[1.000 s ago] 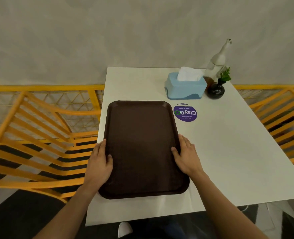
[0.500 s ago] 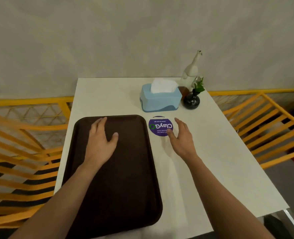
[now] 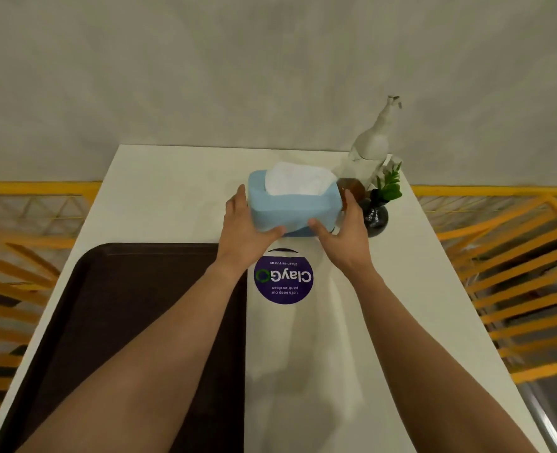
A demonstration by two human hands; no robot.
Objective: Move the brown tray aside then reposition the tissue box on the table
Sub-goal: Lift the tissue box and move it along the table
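Note:
The light blue tissue box, with a white tissue sticking out of its top, sits at the far middle of the white table. My left hand clasps its left end and my right hand clasps its right end, thumbs on the near face. The box looks tilted toward me. The brown tray lies flat along the table's left side, partly under my left forearm.
A round purple ClayGo sticker lies just in front of the box. A black vase with a green sprig, a brown jar and a tall pale bottle stand right of the box. Orange chairs flank the table; a grey wall lies behind.
My hands left the tray, which now lies further left, reached forward and closed on both ends of the tissue box. The camera moved closer to the far end.

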